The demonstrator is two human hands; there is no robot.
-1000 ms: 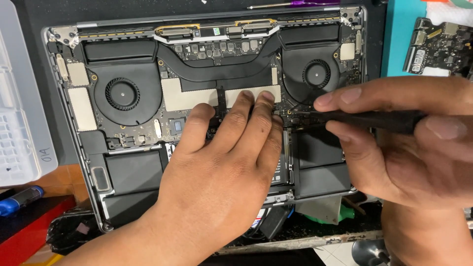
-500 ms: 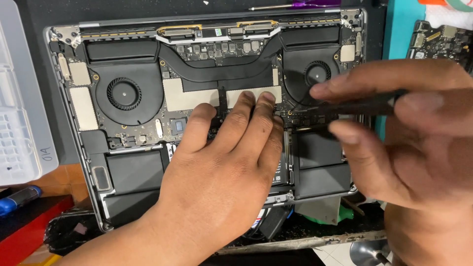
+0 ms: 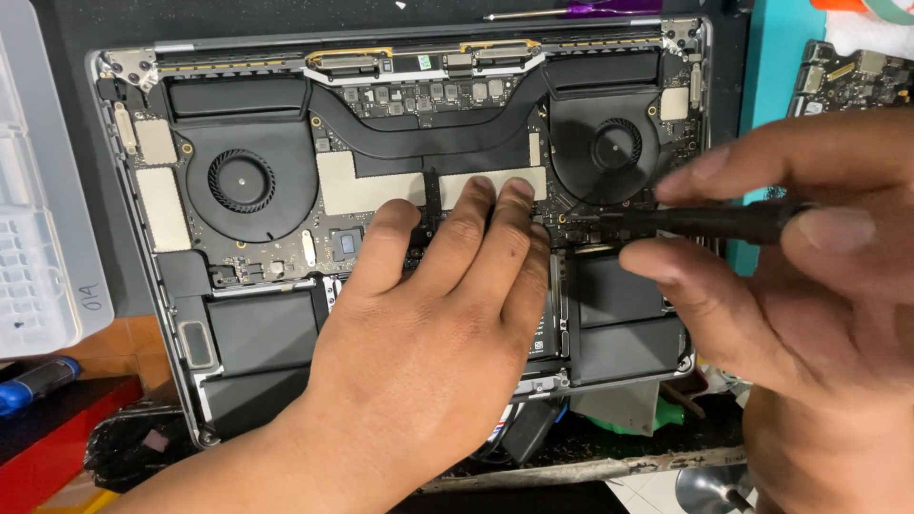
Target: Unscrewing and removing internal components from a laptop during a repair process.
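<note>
Right grip (image 3: 800,257) pinches the black tool (image 3: 695,221), its tip barely shifted; left hand (image 3: 428,324) stays flat, open, bracing the laptop (image 3: 248,181)

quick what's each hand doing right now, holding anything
Left hand: open, flat on the opened laptop, holding nothing.
Right hand: closed on a black screwdriver, tip at the board.
</note>
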